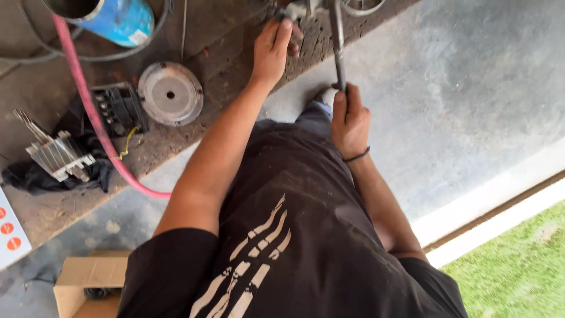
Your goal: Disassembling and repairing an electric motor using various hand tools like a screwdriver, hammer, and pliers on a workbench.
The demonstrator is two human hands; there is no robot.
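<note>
My right hand (349,121) is closed around the lower end of a long grey metal handle (337,44) that runs up to a metal part (300,9) at the top edge of the view. My left hand (272,50) rests on the rough workbench (223,41) with its fingertips pressed against that same metal part. Most of the part is cut off by the frame. A black band circles my right wrist.
A round metal disc (170,93) with a centre hole lies on the bench, beside a black ribbed block (119,108), a finned metal piece (57,154) on dark cloth, a pink hose (88,106) and a blue cylinder (115,19). A cardboard box (88,282) sits on the concrete floor. Grass (518,265) lies at the right.
</note>
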